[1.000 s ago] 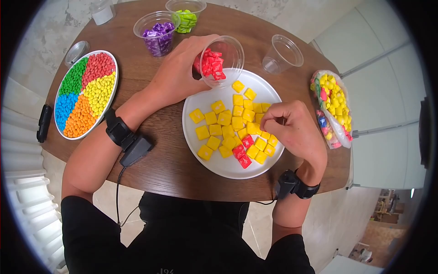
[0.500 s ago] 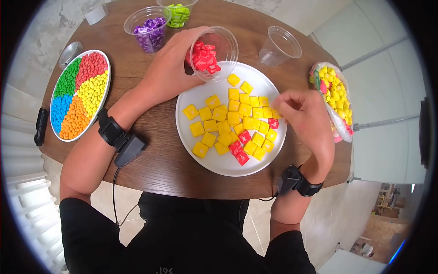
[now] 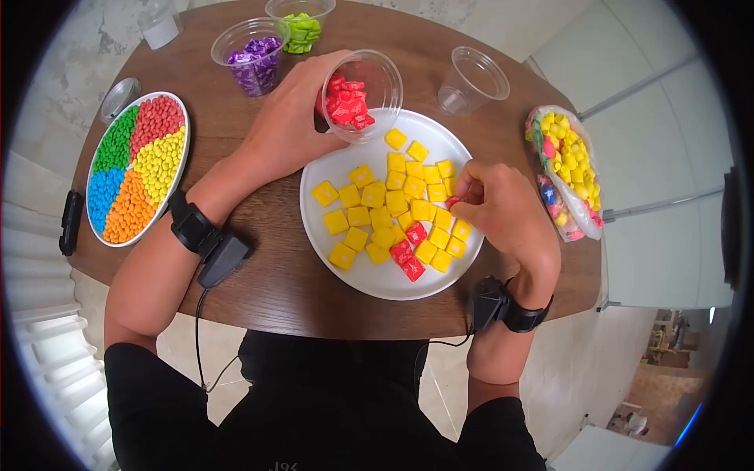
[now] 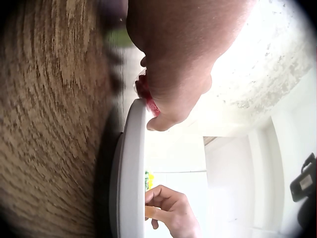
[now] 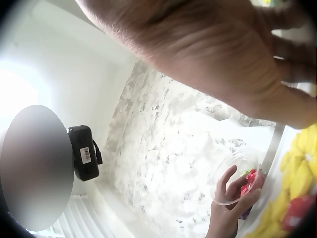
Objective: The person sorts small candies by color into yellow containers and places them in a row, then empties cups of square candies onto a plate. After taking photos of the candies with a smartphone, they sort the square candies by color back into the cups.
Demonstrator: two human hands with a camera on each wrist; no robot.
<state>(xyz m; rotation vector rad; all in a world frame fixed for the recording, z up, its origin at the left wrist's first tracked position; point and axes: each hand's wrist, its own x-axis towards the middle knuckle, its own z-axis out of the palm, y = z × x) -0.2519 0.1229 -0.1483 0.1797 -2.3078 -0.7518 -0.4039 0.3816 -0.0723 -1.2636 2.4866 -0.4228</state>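
Observation:
My left hand (image 3: pixel 294 118) grips a clear plastic cup (image 3: pixel 386 88), tilted over the back edge of a white plate (image 3: pixel 377 287). Inside the cup lie several red-wrapped candies (image 3: pixel 348 102). At the plate's right side, my right hand (image 3: pixel 509 210) pinches a red-wrapped candy (image 3: pixel 453 202) between thumb and fingers, its surface mostly covered by them. Many yellow-wrapped square candies (image 3: pixel 397 202) are spread over the plate. Among them, toward the front right, sit three red ones (image 3: pixel 412 268). In the left wrist view the right hand (image 4: pixel 171 210) shows low beside the plate rim.
Cups of purple candies (image 3: pixel 255 67) and green candies (image 3: pixel 301 33) stand at the back. An unfilled clear cup (image 3: pixel 473 80) is behind the plate. To the right lies a bag of colourful pieces (image 3: pixel 569 169); to the left, a plate of colour-sorted small candies (image 3: pixel 185 149).
My right hand first drew back right, uncovering a red candy near the plate's right side, then came in left and pinched it. The left hand keeps holding the cup over the plate's back edge.

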